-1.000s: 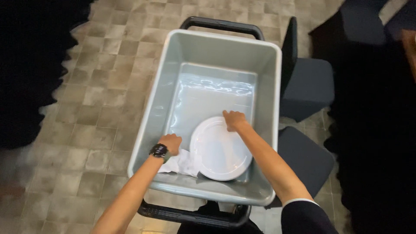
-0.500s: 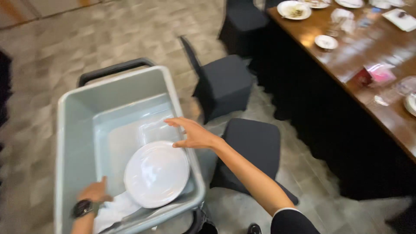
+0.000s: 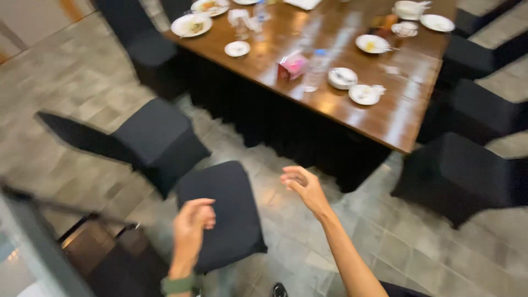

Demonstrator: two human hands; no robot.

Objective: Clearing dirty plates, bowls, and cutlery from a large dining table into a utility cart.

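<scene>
A long brown wooden table (image 3: 352,104) runs across the upper part of the view, its near edge skirted in black cloth down to the tiled floor (image 3: 440,258). Black-covered chairs crowd that edge: one chair (image 3: 159,137) stands at the left with its back turned outward, a second black seat (image 3: 225,214) lies just below the hands, and more dark chairs (image 3: 462,176) sit at the right corner of the table. Between the second seat and the right-hand chairs a strip of bare tile stays open up to the table skirt. At the lower left the grey rim of a bin (image 3: 33,247) and the dark bar of its cart cut across the corner, blurred. The left hand (image 3: 192,223) hangs over the black seat with fingers loosely curled, half closed, gripping nothing; a green watch strap sits on its wrist. The right hand (image 3: 302,187) is lifted over the open tile, fingers bent and slightly spread, likewise empty and touching nothing. On the table top stand scattered white plates (image 3: 366,93), a small stack of plates (image 3: 342,77), a pink box (image 3: 292,66) and a clear bottle (image 3: 316,69), all well apart from both hands
</scene>
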